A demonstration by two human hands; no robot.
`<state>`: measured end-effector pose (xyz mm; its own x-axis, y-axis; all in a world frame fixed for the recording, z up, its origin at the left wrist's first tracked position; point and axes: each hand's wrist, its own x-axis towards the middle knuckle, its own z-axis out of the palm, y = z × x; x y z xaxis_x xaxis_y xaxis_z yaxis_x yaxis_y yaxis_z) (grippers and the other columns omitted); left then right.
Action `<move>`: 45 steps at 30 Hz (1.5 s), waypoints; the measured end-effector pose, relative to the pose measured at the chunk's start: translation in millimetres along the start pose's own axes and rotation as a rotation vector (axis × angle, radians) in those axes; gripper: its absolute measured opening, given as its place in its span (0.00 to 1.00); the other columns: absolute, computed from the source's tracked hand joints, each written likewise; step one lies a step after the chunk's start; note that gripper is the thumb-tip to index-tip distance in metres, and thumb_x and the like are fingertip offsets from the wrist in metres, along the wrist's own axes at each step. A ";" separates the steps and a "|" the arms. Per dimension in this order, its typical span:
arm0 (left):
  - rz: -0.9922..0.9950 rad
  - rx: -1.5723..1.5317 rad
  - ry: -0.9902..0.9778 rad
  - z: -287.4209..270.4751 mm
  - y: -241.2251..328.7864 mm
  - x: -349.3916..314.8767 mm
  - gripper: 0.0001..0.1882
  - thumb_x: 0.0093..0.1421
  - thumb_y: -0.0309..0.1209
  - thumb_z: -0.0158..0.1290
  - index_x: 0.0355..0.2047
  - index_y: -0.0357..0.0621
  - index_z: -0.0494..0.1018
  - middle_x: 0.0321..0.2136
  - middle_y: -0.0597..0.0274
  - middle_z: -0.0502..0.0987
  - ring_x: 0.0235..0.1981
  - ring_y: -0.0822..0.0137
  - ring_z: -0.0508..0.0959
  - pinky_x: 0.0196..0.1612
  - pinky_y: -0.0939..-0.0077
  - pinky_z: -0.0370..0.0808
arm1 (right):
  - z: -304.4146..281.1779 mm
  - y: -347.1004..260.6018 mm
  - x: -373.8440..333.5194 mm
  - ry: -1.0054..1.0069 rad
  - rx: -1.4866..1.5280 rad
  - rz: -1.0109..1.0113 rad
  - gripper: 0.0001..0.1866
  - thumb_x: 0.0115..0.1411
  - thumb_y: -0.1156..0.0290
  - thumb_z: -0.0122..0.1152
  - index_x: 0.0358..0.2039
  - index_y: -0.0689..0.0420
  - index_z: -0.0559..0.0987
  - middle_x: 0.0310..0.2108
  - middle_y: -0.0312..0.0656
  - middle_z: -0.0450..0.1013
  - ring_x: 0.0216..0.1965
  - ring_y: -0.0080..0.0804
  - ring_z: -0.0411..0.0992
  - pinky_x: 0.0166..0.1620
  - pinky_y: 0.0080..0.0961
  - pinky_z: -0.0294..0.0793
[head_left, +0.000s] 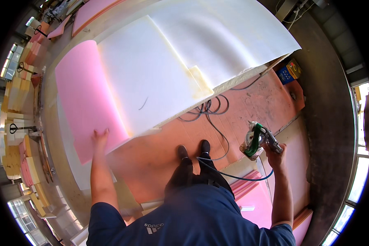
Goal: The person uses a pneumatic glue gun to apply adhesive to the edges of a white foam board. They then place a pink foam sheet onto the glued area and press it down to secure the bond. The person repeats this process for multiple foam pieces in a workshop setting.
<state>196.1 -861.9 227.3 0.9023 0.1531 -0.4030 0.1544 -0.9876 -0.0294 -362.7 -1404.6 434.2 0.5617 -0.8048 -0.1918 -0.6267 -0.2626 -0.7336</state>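
My left hand point(100, 139) lies on the near end of a pink foam sheet point(86, 90), its fingers apart. The pink sheet is narrow and long, and its far end looks curved. To its right spreads a white sheet point(135, 69) with yellowish edges, and a second white sheet point(217, 37) bulges upward beyond it. On the right, held out over the floor, my right hand point(276, 155) is closed round a spray gun point(258, 141) with a green part and a metal cup. A blue hose point(250, 179) hangs below that hand.
A dark hose lies coiled point(209, 107) on the reddish floor covering point(168, 164) by my feet. A blue and yellow can point(289, 71) stands under the table's right end. Pink sheets point(256, 201) are stacked at my right. Foam stacks and pallet jacks point(22, 128) line the left.
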 end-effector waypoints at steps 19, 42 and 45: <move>0.079 0.025 0.096 -10.6 2.9 -15.2 0.58 0.54 0.73 0.44 0.71 0.39 0.50 0.70 0.45 0.53 0.71 0.37 0.49 0.72 0.51 0.49 | 0.8 -17.7 13.0 -0.152 0.049 -0.098 0.06 0.54 0.77 0.70 0.32 0.62 0.83 0.18 0.31 0.72 0.23 0.15 0.65 0.27 0.21 0.67; -0.101 -0.074 -0.010 -12.4 93.6 -108.7 0.60 0.51 0.74 0.48 0.74 0.56 0.41 0.72 0.37 0.40 0.72 0.33 0.44 0.70 0.37 0.44 | -1.2 -32.6 45.8 -0.491 0.065 -0.388 0.07 0.55 0.76 0.70 0.34 0.63 0.82 0.17 0.41 0.71 0.18 0.24 0.69 0.25 0.24 0.70; -0.114 -0.087 -0.005 -11.9 98.6 -114.9 0.59 0.51 0.74 0.48 0.74 0.57 0.41 0.72 0.38 0.39 0.71 0.31 0.44 0.70 0.38 0.43 | 9.6 -35.8 47.5 -0.531 0.090 -0.460 0.07 0.55 0.76 0.70 0.34 0.63 0.82 0.19 0.42 0.74 0.19 0.27 0.71 0.25 0.25 0.71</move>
<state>112.5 -976.4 281.6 0.8749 0.2635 -0.4063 0.2903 -0.9569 0.0044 -308.4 -1428.3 445.1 0.9604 -0.2489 -0.1248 -0.2289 -0.4503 -0.8630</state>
